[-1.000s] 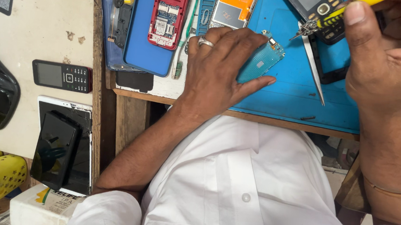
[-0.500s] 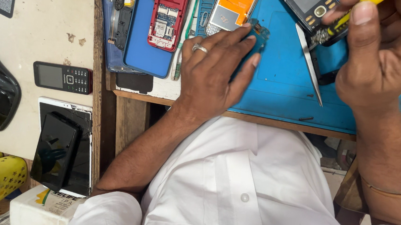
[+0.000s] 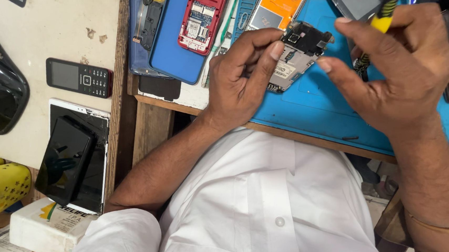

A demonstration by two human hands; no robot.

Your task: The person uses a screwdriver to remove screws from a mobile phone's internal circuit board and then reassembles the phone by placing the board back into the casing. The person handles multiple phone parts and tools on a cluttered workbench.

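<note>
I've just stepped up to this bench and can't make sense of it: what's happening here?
A person in a white shirt is working on small phone parts over a blue mat. The left hand holds a bare phone circuit board up off the mat, thumb and fingers pinching its edge. The right hand is right beside the board, gripping a yellow-handled tool. An opened red phone and an orange one lie farther back; a small black keypad phone sits on the side surface.

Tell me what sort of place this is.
Most likely a mobile phone repair bench. The left hand holds a bare phone circuit board over a blue work mat, an opened red phone lies nearby, and a black keypad phone rests beside it.
</note>
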